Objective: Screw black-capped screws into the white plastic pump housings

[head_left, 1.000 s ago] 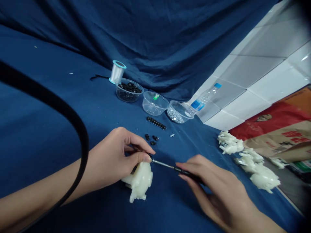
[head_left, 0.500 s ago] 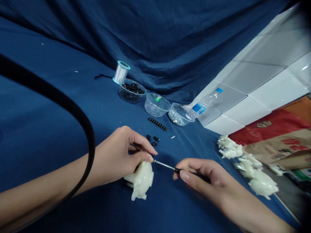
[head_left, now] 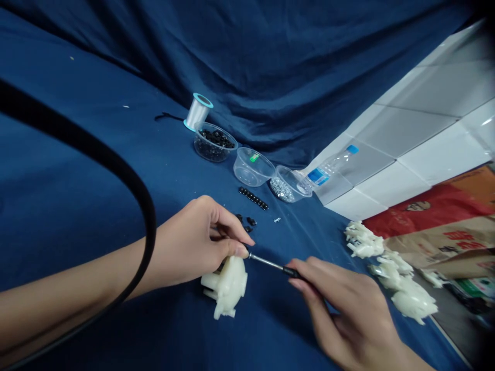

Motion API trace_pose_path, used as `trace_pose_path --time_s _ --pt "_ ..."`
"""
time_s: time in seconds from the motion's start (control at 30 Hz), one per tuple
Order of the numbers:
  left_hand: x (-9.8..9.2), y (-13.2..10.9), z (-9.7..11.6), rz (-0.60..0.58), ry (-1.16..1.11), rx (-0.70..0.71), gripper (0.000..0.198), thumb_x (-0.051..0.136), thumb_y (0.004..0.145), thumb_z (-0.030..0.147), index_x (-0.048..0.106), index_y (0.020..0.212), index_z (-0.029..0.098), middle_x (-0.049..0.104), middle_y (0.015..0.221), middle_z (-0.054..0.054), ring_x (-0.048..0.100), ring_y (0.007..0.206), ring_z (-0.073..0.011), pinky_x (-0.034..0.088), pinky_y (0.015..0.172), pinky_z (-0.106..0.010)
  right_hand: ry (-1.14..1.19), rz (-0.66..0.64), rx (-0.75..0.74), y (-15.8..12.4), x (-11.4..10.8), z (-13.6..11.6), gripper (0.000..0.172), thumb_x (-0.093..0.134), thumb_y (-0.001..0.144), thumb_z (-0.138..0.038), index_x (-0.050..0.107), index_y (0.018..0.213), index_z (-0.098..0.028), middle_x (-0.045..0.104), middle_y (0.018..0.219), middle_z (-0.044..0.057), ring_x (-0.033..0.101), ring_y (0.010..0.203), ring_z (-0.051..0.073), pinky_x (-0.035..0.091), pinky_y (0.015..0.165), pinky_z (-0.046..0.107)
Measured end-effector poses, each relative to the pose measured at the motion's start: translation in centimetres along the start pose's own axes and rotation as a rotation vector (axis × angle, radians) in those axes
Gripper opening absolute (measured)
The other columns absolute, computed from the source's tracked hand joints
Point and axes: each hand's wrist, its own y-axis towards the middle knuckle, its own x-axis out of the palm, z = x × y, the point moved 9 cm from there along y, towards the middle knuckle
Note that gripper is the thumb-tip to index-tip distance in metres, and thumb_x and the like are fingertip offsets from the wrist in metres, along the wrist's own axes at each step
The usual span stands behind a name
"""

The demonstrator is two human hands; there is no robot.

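Observation:
My left hand [head_left: 197, 239] is closed, thumb and forefinger pinching a small black part [head_left: 246, 248] that they mostly cover. Just under these fingertips is a cream-white moulded plastic piece [head_left: 229, 288] with short prongs; whether other fingers also grip it is hidden. My right hand [head_left: 344, 304] is closed round the black handle of a screwdriver [head_left: 270, 262]. Its metal shaft points left, and the tip meets the black part at my left fingertips. Beyond the left hand lie several loose black parts [head_left: 251, 221] and a small silver screw [head_left: 277, 220].
Behind stand a tub of black parts [head_left: 214, 152], a clear tub [head_left: 253, 175] and a tub of screws [head_left: 282, 190], near a thread spool [head_left: 198, 112], a black strip [head_left: 253, 198] and a water bottle [head_left: 327, 170]. More white pieces [head_left: 413, 299] lie right. A black cable [head_left: 127, 175] arcs across the left.
My right hand has turned on the screwdriver handle, its back now more upward and its wrist lower. My left hand keeps its pinch. The whole view has shifted slightly.

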Motion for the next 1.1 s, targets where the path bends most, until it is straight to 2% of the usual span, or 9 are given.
trace_pose_path --time_s 0.13,0.23,0.33,0.47,0.57,0.7,0.9,0.97,1.1 --pt "0.0 -0.1 0.1 -0.004 0.002 0.006 0.010 0.069 0.077 0.020 0.078 0.078 0.025 0.077 0.073 0.004 0.072 0.069 -0.0128 0.052 0.061 -0.019 0.369 -0.318 0.524 -0.2 2.6 3.3 0.031 0.051 0.096 -0.036 0.072 0.080 -0.019 0.064 0.058 0.002 0.060 0.049 0.014 0.045 0.042 0.021" --pt "-0.2 0.0 0.5 0.016 0.047 0.036 0.011 0.068 0.078 0.020 0.078 0.076 0.025 0.077 0.073 0.005 0.072 0.071 -0.0122 0.052 0.062 -0.019 0.462 -0.383 0.602 -0.4 2.9 3.5 0.025 0.055 0.093 -0.039 0.070 0.090 -0.020 0.068 0.071 0.003 0.065 0.060 0.015 0.051 0.048 0.022" --pt "-0.4 0.1 0.6 0.035 0.063 0.056 0.011 0.068 0.077 0.020 0.078 0.076 0.026 0.078 0.075 0.006 0.072 0.075 -0.0121 0.053 0.066 -0.019 0.276 -0.227 0.334 0.3 1.0 2.3 0.012 0.061 0.090 -0.023 0.064 0.101 -0.021 0.069 0.089 0.005 0.068 0.078 0.017 0.056 0.063 0.024" --pt "-0.4 0.0 0.3 0.030 0.051 0.051 0.011 0.068 0.078 0.022 0.078 0.077 0.028 0.078 0.077 0.007 0.072 0.076 -0.0115 0.053 0.067 -0.019 -0.207 -0.069 -0.199 -0.8 -0.1 -1.1 0.032 0.051 0.089 -0.003 0.060 0.119 -0.013 0.069 0.095 0.011 0.064 0.080 0.020 0.052 0.064 0.030" --pt "-0.4 0.0 0.1 0.036 0.043 0.032 0.011 0.068 0.078 0.022 0.078 0.078 0.027 0.078 0.076 0.006 0.072 0.071 -0.0113 0.051 0.059 -0.018 -0.338 -0.038 -0.366 -1.2 0.3 -2.4 0.034 0.052 0.087 -0.001 0.059 0.120 -0.007 0.068 0.082 0.011 0.060 0.068 0.021 0.048 0.059 0.033" --pt "-0.3 -0.1 0.2 0.015 0.020 0.012 0.011 0.069 0.077 0.020 0.078 0.079 0.026 0.077 0.071 0.005 0.072 0.067 -0.0118 0.050 0.056 -0.017 -0.024 -0.066 -0.014 0.7 0.0 -0.4 0.021 0.052 0.090 -0.010 0.068 0.103 -0.016 0.064 0.068 0.005 0.057 0.057 0.017 0.044 0.050 0.028" --pt "-0.3 0.0 0.5 0.025 0.059 0.035 0.011 0.068 0.078 0.021 0.078 0.076 0.027 0.077 0.071 0.007 0.071 0.066 -0.0106 0.052 0.062 -0.019 0.585 -0.485 0.824 -1.1 3.8 3.8 0.036 0.054 0.093 -0.049 0.072 0.086 -0.018 0.055 0.059 0.000 0.050 0.049 0.010 0.041 0.043 0.020" --pt "-0.3 0.0 0.6 0.026 0.069 0.058 0.011 0.067 0.079 0.023 0.078 0.076 0.027 0.077 0.072 0.007 0.071 0.067 -0.0111 0.053 0.067 -0.020 0.559 -0.418 0.769 -0.7 3.0 3.7 0.027 0.060 0.090 -0.044 0.067 0.101 -0.021 0.062 0.074 0.001 0.059 0.061 0.013 0.049 0.051 0.021" --pt "-0.6 -0.2 0.6 0.046 0.090 0.063 0.010 0.068 0.079 0.025 0.078 0.075 0.027 0.078 0.074 0.006 0.072 0.074 -0.0128 0.053 0.072 -0.021 0.171 -0.155 0.217 0.6 0.0 1.1 0.019 0.060 0.089 -0.015 0.063 0.106 -0.022 0.068 0.087 0.004 0.065 0.072 0.016 0.053 0.060 0.025"
